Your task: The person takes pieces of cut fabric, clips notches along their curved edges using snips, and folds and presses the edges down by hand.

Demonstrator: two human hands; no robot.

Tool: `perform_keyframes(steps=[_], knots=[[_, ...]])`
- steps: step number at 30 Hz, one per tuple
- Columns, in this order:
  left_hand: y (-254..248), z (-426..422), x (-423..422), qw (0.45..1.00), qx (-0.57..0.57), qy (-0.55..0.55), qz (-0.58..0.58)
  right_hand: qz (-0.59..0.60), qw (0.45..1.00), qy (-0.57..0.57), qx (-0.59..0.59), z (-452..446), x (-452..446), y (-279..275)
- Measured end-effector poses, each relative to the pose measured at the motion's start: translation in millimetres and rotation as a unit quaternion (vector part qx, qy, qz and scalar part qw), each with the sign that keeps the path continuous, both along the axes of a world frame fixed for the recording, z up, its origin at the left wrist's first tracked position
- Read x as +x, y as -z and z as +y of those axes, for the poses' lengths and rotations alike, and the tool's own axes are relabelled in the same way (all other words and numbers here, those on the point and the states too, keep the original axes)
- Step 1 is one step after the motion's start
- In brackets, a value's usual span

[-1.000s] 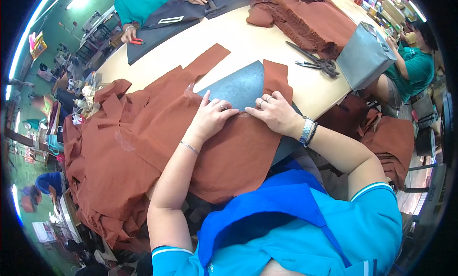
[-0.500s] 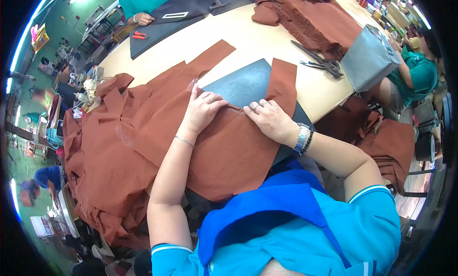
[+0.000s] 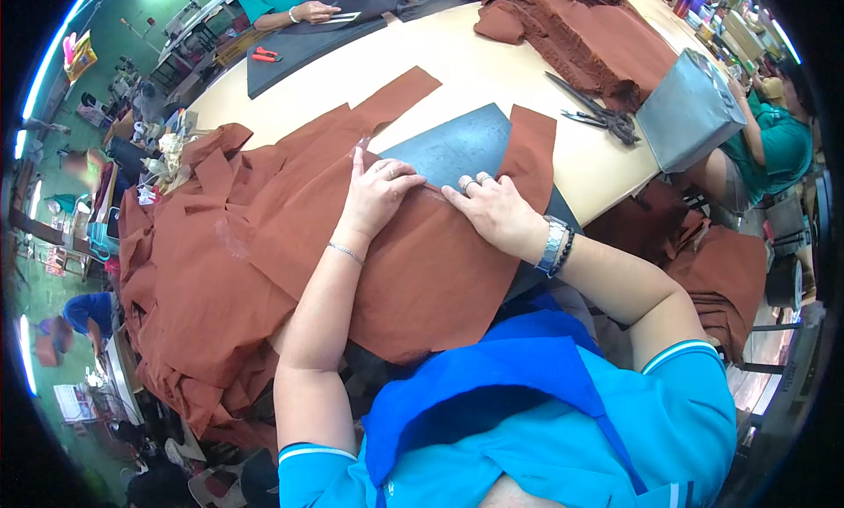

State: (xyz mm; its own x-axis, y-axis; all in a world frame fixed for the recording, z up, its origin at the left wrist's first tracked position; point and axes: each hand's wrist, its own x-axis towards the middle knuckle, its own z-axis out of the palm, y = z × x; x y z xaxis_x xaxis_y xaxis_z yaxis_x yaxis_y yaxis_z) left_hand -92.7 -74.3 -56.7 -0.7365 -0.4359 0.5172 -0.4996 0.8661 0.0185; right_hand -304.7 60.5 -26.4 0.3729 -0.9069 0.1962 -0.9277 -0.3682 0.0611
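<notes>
Reddish-brown fabric (image 3: 431,271) lies over a dark board (image 3: 457,143) at the table's near edge. My left hand (image 3: 382,194) has its fingers on the fabric's upper edge, thumb pointing right and another finger raised. Close by on the right, my right hand (image 3: 497,211) presses the same edge with its fingertips, the fingers bent and somewhat apart. A small gap separates the two hands. A strip of the fabric runs up behind my right hand, over the board. What lies under my palms is hidden.
Crumpled brown fabric (image 3: 193,288) heaps up at the left. Scissors (image 3: 607,121) lie beside a grey metal box (image 3: 690,112) on the right. More brown fabric (image 3: 607,47) lies farther back. Across the table (image 3: 475,68), a co-worker's hand (image 3: 315,13) is near a red cutter (image 3: 265,54).
My hands have shifted slightly along the fabric edge, and my right fingers are more spread. The co-worker has put down the red cutter and holds a pale strip at the dark cloth.
</notes>
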Motion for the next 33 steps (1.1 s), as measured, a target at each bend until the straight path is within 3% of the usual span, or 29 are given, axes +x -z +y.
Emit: perform_keyframes(steps=[9, 14, 19, 20, 23, 25, 26, 27, 30, 31, 33], knots=[[7, -6, 1, 1.000, -0.003, 0.012, 0.002, 0.016, 0.999, 0.019, 0.048, -13, 15, -3], [-6, 1, 11, 0.994, 0.056, -0.058, 0.073, -0.030, 0.997, -0.027, 0.064, 23, -32, -26], [-8, 8, 69, 0.973, 0.215, -0.075, 0.023, -0.282, 0.954, 0.027, 0.101, 53, -50, -15], [-3, 15, 73, 0.975, 0.198, -0.099, 0.006, -0.332, 0.936, 0.028, 0.116, 49, -52, -11], [-7, 49, 67, 0.976, 0.139, -0.157, -0.062, -0.304, 0.938, 0.013, 0.169, 10, -73, -17], [-40, 77, 48, 0.961, 0.190, -0.155, -0.129, -0.204, 0.979, -0.002, -0.014, -32, -106, -6], [-63, 92, 35, 0.942, 0.249, -0.151, -0.168, -0.223, 0.960, -0.011, -0.171, -60, -118, 5], [-70, 101, 26, 0.944, 0.253, -0.119, -0.173, -0.217, 0.966, 0.082, -0.117, -70, -114, -25], [-66, 98, 15, 0.966, 0.175, 0.014, -0.188, -0.207, 0.940, 0.031, -0.268, -92, -103, -17], [-57, 98, 14, 0.965, 0.172, 0.033, -0.195, -0.263, 0.955, 0.035, -0.134, -88, -95, -18], [-27, 100, 10, 0.964, 0.191, 0.044, -0.178, -0.273, 0.955, -0.017, -0.113, -78, -79, -8]])
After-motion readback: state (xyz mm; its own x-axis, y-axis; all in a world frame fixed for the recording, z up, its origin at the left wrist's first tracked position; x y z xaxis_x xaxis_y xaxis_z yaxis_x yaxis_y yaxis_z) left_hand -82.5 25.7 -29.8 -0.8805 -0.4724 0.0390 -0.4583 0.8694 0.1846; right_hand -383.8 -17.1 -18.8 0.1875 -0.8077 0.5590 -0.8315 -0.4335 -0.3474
